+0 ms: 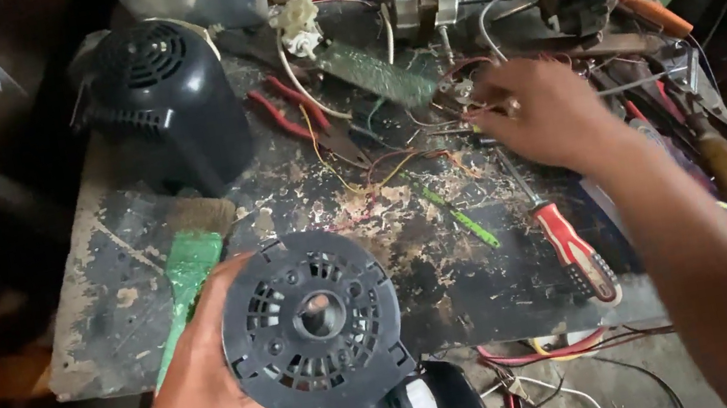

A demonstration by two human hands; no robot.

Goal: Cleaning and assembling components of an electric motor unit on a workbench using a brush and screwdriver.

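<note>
the left hand (pixel 202 387) is wrapped around the left rim of a round dark grey plastic fan motor housing (pixel 313 325), gripping it with its vented face and centre hole turned up toward the camera, near the front edge of the bench, so the openings can be looked into. the right hand (pixel 539 113) reaches farther right, palm down, fingers curled over a tangle of thin coloured wires (pixel 414 150); whether it pinches anything small there i cannot tell. just near of that hand lies a red-handled screwdriver (pixel 573 252), within easy reach. to the left of the housing a green-handled brush (pixel 186 280) rests on the scarred dark workbench (pixel 123 306), and a black domed motor cover (pixel 165 95) stands at the far left, set aside. red-handled pliers (pixel 293 112) lie far of centre.
</note>
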